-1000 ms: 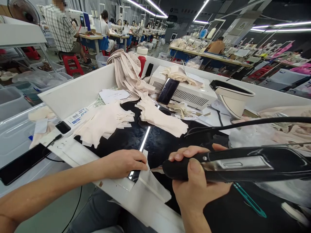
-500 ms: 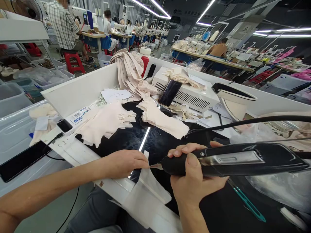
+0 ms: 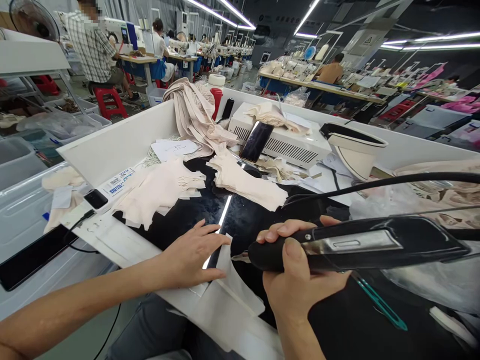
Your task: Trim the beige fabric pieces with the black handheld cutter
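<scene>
My right hand (image 3: 296, 265) is wrapped round a black corded hand tool (image 3: 356, 245) with a silver plate along its side. Its exact kind I cannot tell. The thin metal tip points left, close to a pale translucent piece of fabric or film (image 3: 240, 290) on the black tabletop (image 3: 255, 235). Over the left edge of that piece is my left hand (image 3: 195, 255), thumb and fingers spread, with nothing gripped. Whether its index fingertip touches the upper end of the piece I cannot tell. Pale cut fabric pieces (image 3: 150, 192) lie stacked beyond my left hand.
Another fabric stack (image 3: 247, 182) lies farther back, before a phone (image 3: 257, 141) leaning on a white vented box (image 3: 315, 150). The tool's black cable (image 3: 375, 185) crosses the right side. Teal tweezers (image 3: 382, 302) lie at lower right. White walls (image 3: 112, 145) border the table.
My left hand has let go of the pale piece near the tool tip and its fingers have spread apart. My right hand still holds the tool. The view has shifted slightly.
</scene>
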Action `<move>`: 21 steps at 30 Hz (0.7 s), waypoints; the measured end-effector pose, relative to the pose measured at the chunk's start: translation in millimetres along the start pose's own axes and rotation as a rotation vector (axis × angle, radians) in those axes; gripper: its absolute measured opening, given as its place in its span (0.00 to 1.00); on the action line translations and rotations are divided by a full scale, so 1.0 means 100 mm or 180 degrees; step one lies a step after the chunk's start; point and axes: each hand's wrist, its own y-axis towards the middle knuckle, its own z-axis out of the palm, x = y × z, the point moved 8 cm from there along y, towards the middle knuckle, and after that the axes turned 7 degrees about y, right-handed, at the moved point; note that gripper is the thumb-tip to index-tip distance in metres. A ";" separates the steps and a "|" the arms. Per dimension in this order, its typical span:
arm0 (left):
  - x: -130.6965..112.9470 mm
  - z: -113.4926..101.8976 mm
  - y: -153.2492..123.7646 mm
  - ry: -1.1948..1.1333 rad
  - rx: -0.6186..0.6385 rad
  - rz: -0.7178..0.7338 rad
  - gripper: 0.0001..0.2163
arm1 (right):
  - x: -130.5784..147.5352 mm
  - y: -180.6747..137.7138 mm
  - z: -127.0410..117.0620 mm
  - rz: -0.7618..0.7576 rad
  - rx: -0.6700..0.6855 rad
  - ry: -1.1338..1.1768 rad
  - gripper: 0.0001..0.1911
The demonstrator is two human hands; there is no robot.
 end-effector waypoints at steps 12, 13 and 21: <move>-0.06 -0.06 0.03 0.0171 0.0266 -0.0166 0.29 | -0.14 -0.08 0.14 0.0161 0.0201 0.0275 0.24; -0.06 -0.06 0.03 0.0199 0.0292 -0.0169 0.29 | -0.15 -0.09 0.14 0.0179 0.0220 0.0298 0.24; -0.06 -0.05 0.03 0.0300 0.0348 -0.0156 0.31 | -0.15 -0.14 0.14 0.0146 0.0324 0.0422 0.23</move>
